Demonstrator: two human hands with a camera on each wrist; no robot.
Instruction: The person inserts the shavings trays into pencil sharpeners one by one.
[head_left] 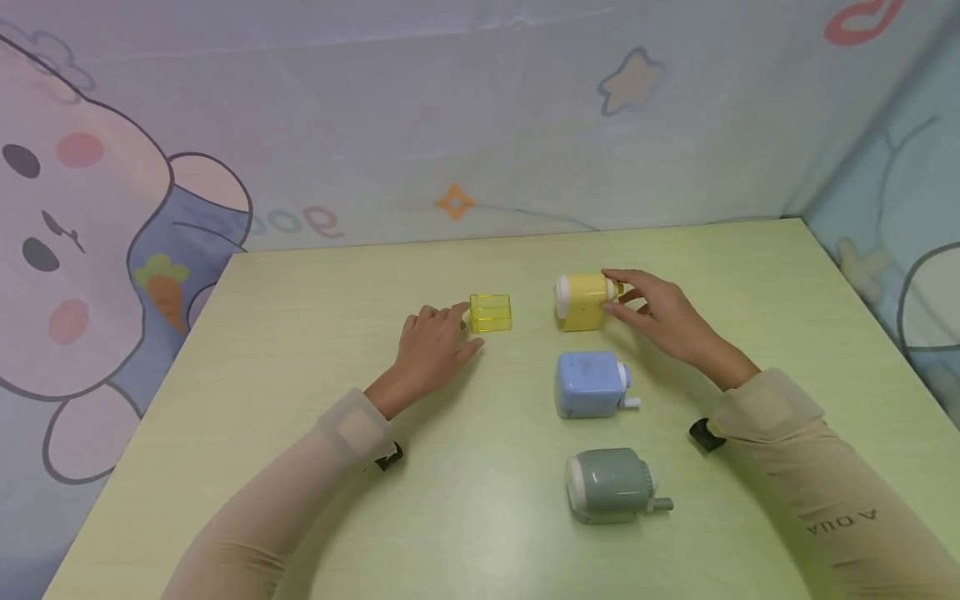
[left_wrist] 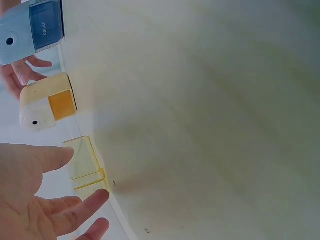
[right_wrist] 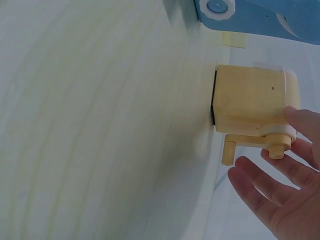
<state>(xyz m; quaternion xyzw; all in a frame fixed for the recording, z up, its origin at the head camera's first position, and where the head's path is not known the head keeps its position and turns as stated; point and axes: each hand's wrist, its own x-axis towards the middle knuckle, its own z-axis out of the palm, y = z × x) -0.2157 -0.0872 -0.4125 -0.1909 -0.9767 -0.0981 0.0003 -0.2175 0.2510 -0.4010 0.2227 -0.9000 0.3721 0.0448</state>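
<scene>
A yellow crank pencil sharpener [head_left: 587, 302] stands on the table toward the back. My right hand [head_left: 660, 315] holds it at its crank end, the thumb [right_wrist: 301, 120] on the body and other fingers spread near the yellow crank [right_wrist: 245, 141]. Left of it lies a clear yellow plastic shavings drawer [head_left: 491, 313]. The left hand [head_left: 433, 350] is beside this drawer, index fingertip right at its left edge, thumb apart and fingers loosely extended. In the left wrist view, the drawer [left_wrist: 84, 160] shows between thumb and fingers.
Nearer than the yellow sharpener stands a blue crank sharpener [head_left: 588, 383], and a green one [head_left: 611, 486] is nearer still. All three are in a column right of centre on the pale table [head_left: 315, 333]. A printed cloth [head_left: 375, 108] hangs behind the table's back edge.
</scene>
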